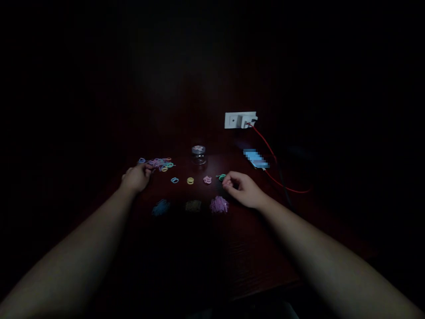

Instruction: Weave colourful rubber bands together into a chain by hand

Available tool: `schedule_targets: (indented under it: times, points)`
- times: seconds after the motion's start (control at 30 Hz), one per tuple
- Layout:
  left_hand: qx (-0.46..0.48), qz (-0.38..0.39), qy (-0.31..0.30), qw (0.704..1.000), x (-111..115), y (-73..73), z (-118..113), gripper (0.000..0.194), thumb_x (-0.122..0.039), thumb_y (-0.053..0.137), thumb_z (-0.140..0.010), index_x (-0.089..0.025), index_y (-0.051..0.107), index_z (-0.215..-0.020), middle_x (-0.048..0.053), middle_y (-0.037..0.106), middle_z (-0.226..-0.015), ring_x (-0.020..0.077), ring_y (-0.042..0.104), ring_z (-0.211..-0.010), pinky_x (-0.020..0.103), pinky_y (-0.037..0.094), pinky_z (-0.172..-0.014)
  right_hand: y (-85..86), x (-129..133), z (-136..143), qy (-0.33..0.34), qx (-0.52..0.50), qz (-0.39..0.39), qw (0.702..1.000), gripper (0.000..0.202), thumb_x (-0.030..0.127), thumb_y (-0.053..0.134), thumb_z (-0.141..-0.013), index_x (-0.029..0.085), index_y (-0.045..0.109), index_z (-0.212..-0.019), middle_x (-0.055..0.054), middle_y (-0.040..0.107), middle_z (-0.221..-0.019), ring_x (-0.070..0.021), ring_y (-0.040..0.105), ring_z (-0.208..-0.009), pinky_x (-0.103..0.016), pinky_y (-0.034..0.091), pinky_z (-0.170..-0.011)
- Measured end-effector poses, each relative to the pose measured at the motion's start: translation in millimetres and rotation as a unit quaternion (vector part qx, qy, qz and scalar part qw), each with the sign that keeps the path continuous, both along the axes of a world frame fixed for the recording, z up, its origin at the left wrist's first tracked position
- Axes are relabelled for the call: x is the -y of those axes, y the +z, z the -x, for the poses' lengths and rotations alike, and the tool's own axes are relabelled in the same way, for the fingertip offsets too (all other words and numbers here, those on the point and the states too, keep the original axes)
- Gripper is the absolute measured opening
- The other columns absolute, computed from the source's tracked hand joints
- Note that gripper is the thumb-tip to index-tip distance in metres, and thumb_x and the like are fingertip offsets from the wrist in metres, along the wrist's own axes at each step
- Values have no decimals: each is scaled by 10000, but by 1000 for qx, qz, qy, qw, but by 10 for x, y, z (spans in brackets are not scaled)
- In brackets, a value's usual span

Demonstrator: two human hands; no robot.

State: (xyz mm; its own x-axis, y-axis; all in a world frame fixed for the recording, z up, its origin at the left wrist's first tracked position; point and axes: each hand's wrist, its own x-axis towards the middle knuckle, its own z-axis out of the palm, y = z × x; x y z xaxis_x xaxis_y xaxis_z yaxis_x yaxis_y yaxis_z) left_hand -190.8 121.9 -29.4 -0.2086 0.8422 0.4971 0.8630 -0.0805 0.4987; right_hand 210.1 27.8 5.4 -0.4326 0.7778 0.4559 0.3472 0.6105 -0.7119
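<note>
Two bare hands reach over a dark tabletop (252, 248) in the head view: the left hand (137, 178) at the near edge of a mixed heap (160, 163) of coloured bands, the right hand (242, 189) just beside green bands (221, 177) that end a row of pink bands (207, 180), yellow bands (190, 180) and blue bands (174, 180). In such dim light, close colours could be mistaken for one another; the right hand could brush the nearby purple pile (219, 204) and scatter it, and loose loops in the heap may snag together if tugged. The forearms slant in from the lower corners; the left hand sits low, fingers extended to the heap, while the right has its fingers curled toward the thumb. Whether either pinches a band, I cannot tell
</note>
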Motion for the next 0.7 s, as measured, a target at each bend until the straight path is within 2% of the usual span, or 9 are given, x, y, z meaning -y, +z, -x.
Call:
schedule_targets:
  times: [0.03, 0.1, 0.2, 0.37, 0.43, 0.5, 0.57, 0.63, 0.7]
  points:
    - [-61, 23, 15, 998, -3, 22, -29, 209, -320, 599, -751, -229, 659, -930, 31, 675, -859, 256, 592, -851, 468, 482, -833, -3, -3, 3, 0, -4, 9, 1000, 68, 239, 567, -800, 172, 560, -795, 5, 517, -685, -111, 455, -622, -238, 401, -602]
    - [-121, -8, 0, 993, 28, 93, -130, 209, -306, 536, -798, -239, 642, -965, 26, 660, -960, 245, 586, -900, 456, 485, -862, -5, -8, 10, 6, -17, 25, 1000, 60, 226, 567, -790, 167, 560, -800, 7, 516, -688, -106, 454, -619, -227, 391, -585]
    - [-116, -95, -48, 987, 162, 231, -364, 206, -313, 476, -835, -236, 626, -955, 44, 637, -972, 237, 596, -909, 395, 496, -866, -1, -3, 23, 14, -23, 26, 999, 41, 202, 557, -782, 161, 558, -784, 16, 508, -672, -98, 450, -599, -222, 381, -570]
    - [-73, -157, -84, 981, 488, 443, -772, 212, -317, 462, -845, -234, 625, -953, 58, 617, -976, 241, 593, -921, 374, 482, -864, -2, 0, 36, 12, -26, 16, 999, 33, 184, 551, -779, 155, 562, -766, 24, 501, -648, -94, 443, -583, -221, 375, -562]
    - [-18, -178, -79, 981, 621, 515, -924, 202, -311, 472, -852, -220, 619, -957, 56, 617, -984, 226, 594, -920, 362, 477, -860, -6, -2, 40, 9, -28, 13, 999, 31, 177, 553, -776, 151, 567, -768, 21, 510, -656, -96, 449, -592, -223, 382, -570]
    - [74, -183, -75, 977, 751, 576, -1108, 200, -320, 502, -848, -209, 609, -976, 47, 625, -949, 198, 598, -851, 336, 486, -804, -5, 6, 50, 4, -28, 11, 1000, 29, 175, 556, -776, 149, 570, -772, 23, 510, -651, -95, 451, -595, -222, 388, -576]
    - [168, -168, -101, 966, 880, 617, -1349, 211, -333, 558, -819, -197, 604, -973, 32, 622, -868, 170, 589, -772, 302, 487, -728, 7, 29, 68, 2, -29, 9, 1000, 34, 180, 556, -784, 150, 568, -774, 28, 500, -639, -93, 449, -590, -218, 388, -572]
    - [278, -129, -160, 938, 999, 628, -1639, 233, -342, 621, -772, -178, 595, -937, 20, 611, -799, 149, 579, -725, 270, 472, -672, 31, 70, 91, 3, -32, 1, 999, 48, 189, 556, -793, 147, 573, -808, 29, 500, -647, -92, 452, -586, -214, 388, -561]
    - [382, -78, -222, 894, 1094, 604, -1930, 273, -341, 666, -730, -161, 580, -916, 22, 619, -793, 135, 585, -718, 252, 461, -660, 64, 118, 112, 6, -36, -18, 999, 107, 200, 564, -797, 144, 582, -886, 23, 517, -679, -91, 463, -584, -210, 389, -543]
